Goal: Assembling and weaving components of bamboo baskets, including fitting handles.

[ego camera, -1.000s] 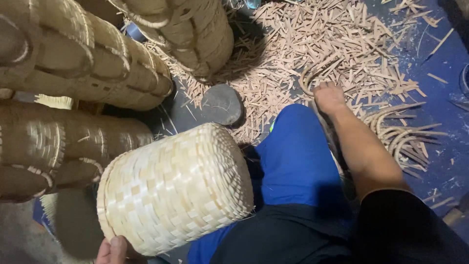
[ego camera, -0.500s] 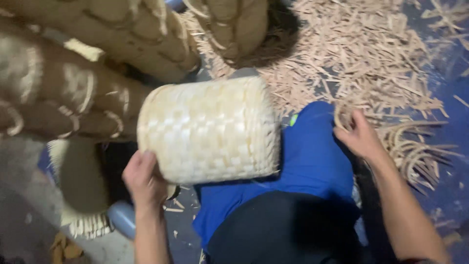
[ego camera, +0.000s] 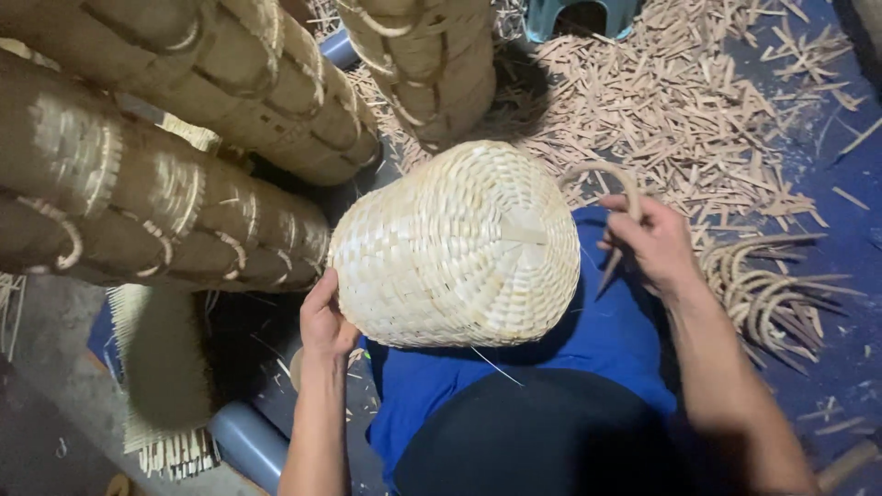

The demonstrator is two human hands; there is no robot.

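Probably basket workshop; stacked baskets [ego camera: 184, 138], shavings [ego camera: 671, 110]

We see a blue floor [ego camera: 841, 230] strewn with pale bamboo offcuts [ego camera: 680, 110], thickest toward its far edge; a bundle of curved strips [ego camera: 767, 294] lies near its right edge.

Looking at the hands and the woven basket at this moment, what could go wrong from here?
1. The left hand alone grips the pale woven basket at its edge; it might tip or roll off the lap.
2. The right hand holds a curved strip close to the basket; its end could scratch the fingers.
3. Loose shavings on the floor could be slippery underfoot.
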